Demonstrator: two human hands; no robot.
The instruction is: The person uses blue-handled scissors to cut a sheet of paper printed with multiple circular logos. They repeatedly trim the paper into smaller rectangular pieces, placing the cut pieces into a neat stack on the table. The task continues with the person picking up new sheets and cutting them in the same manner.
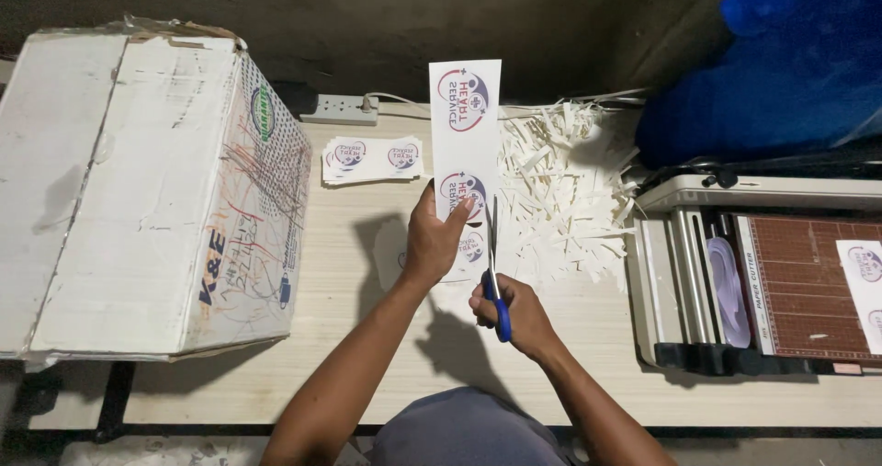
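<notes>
Your left hand (pixel 432 241) pinches the printed paper strip (pixel 466 144) upright over the table's (pixel 349 291) middle; your right hand (pixel 514 312) grips the blue-handled scissors (pixel 496 282) at its right edge. Keep the strip taut and cut just beside the printed marks, clear of your thumb.

The brown gridded paper cutter (pixel 781 282) ran off the right edge. The left hand (pixel 432 236) hid the lower part of the long white printed paper strip (pixel 466 126). The blue-handled scissors' (pixel 496 282) grip lay buried in the right hand (pixel 514 314).
</notes>
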